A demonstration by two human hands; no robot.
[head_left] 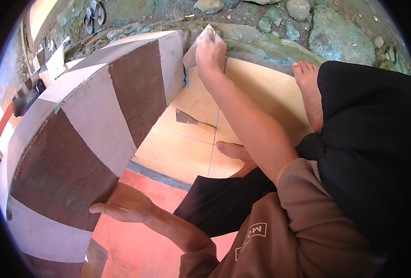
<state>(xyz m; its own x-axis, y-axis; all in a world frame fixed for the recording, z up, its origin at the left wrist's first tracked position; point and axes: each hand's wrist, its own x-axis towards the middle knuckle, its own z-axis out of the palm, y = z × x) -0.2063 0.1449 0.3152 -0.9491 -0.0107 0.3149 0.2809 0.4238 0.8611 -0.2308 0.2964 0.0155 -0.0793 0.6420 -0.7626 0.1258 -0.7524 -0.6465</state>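
Observation:
A long, blocky piece painted in brown and white bands (136,92) fills the left side. My left hand (122,204) grips its lower edge, thumb against the brown face, fingers partly hidden. My right hand (210,58) is closed on a pale folded sheet (192,52), beside the far end of the banded piece. A scraper with a wooden handle (197,124) lies on the beige tiles below my right arm, between the banded piece and my bare foot (231,149).
Beige tiles (251,92) border a mossy stone edge (270,51) with rocks (339,46). A pink floor (136,231) lies below. Sandals (94,16) sit at the upper left. My other foot (307,92) is at right. Another person (27,99) appears at the far left.

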